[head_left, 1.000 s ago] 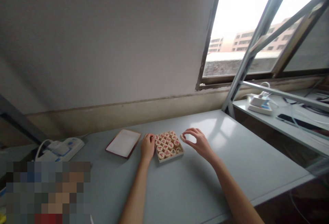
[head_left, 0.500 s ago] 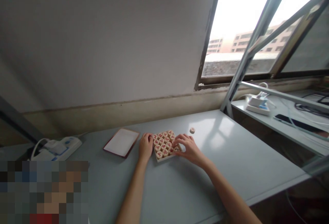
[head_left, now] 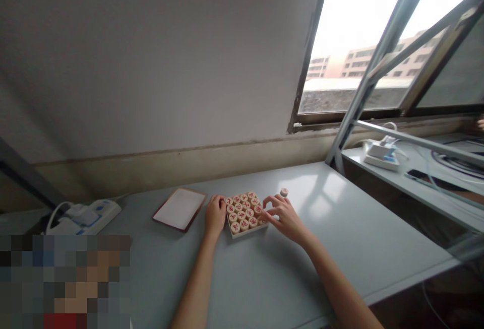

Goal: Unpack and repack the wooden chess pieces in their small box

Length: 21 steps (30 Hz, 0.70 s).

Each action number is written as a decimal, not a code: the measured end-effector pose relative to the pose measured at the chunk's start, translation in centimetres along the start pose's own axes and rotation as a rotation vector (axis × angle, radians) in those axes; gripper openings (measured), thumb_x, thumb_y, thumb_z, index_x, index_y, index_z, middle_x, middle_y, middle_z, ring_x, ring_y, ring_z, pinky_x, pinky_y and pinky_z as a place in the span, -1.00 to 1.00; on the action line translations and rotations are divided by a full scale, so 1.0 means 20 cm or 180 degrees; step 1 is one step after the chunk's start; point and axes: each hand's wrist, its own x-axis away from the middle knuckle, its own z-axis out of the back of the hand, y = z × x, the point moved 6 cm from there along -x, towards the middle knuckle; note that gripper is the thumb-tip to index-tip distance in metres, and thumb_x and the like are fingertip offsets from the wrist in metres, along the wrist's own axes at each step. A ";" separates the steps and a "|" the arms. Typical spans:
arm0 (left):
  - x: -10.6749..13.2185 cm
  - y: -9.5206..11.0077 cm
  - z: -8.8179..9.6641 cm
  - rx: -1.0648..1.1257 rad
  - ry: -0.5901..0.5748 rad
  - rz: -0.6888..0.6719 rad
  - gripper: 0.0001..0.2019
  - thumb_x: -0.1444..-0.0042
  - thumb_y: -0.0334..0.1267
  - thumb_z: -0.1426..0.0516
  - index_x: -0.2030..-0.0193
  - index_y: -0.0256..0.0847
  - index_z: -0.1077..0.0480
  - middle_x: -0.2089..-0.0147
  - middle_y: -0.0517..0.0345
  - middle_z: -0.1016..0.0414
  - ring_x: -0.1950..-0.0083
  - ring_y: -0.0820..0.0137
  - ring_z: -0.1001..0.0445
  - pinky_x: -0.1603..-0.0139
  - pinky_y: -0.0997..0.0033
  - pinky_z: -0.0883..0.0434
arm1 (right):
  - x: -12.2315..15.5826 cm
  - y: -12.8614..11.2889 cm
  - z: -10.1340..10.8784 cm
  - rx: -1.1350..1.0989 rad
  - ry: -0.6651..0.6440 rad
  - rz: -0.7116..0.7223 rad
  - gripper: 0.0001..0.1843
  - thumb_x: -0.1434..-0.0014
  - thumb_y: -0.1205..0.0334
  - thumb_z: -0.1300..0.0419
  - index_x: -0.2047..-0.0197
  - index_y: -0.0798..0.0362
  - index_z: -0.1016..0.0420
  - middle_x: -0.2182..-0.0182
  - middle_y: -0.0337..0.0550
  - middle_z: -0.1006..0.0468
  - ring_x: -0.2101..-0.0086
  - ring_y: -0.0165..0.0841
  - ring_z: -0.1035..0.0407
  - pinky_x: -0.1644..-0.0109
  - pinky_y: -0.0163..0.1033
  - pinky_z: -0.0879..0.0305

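A shallow box filled with several round wooden chess pieces marked in red stands on the grey table. My left hand rests curled against the box's left side, holding it steady. My right hand is at the box's right edge, its fingertips pinched on a piece at the near right corner. One loose piece lies on the table just beyond my right hand.
The box's lid, white inside with a dark red rim, lies left of the box. A white power strip sits at the far left. A metal frame post and a shelf with another power strip and cables stand to the right.
My right hand set one piece down on the table beyond the box, then came back to the box's right side and pinched another piece. My left hand stayed on the box.
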 end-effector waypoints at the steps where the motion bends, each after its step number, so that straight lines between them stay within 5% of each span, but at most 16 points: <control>1: 0.00 0.00 0.00 -0.0011 0.0000 0.0002 -0.81 -0.03 -0.39 0.09 0.37 -0.24 -0.34 0.29 0.07 -0.40 0.21 0.37 -0.37 0.14 0.36 -0.30 | 0.00 0.00 0.00 -0.0014 -0.0055 0.0064 -0.64 -0.22 0.05 0.07 0.36 -0.18 -0.55 0.26 -0.20 -0.42 0.25 -0.35 -0.21 0.15 -0.18 -0.07; 9: 0.00 -0.01 -0.01 0.0016 -0.0049 0.0051 -0.82 -0.03 -0.38 0.08 0.38 -0.24 -0.34 0.29 0.07 -0.40 0.22 0.37 -0.37 0.15 0.37 -0.30 | 0.01 0.00 -0.02 0.0178 0.0043 0.0093 -0.71 -0.15 0.04 -0.04 0.45 -0.15 -0.54 0.36 -0.22 -0.41 0.32 -0.39 -0.24 0.22 -0.23 -0.09; 16: 0.00 -0.01 0.00 0.0023 -0.0053 0.0073 -0.82 -0.02 -0.39 0.08 0.38 -0.23 -0.34 0.28 0.08 -0.40 0.20 0.37 -0.37 0.13 0.37 -0.30 | 0.04 0.21 0.07 0.1031 0.1116 -0.1058 -0.69 -0.15 0.25 -0.02 0.02 -0.09 -0.36 0.12 -0.09 -0.37 0.13 -0.24 -0.21 0.12 -0.11 -0.04; 21: 0.00 0.00 0.00 0.0014 -0.0060 0.0022 -0.81 -0.02 -0.39 0.09 0.36 -0.24 -0.34 0.27 0.06 -0.40 0.19 0.36 -0.36 0.11 0.35 -0.29 | 0.06 0.35 -0.03 0.1106 0.0796 -0.1259 -0.65 -0.15 0.27 0.01 -0.02 0.00 -0.29 0.00 -0.01 -0.31 0.03 -0.18 -0.16 0.07 -0.08 -0.06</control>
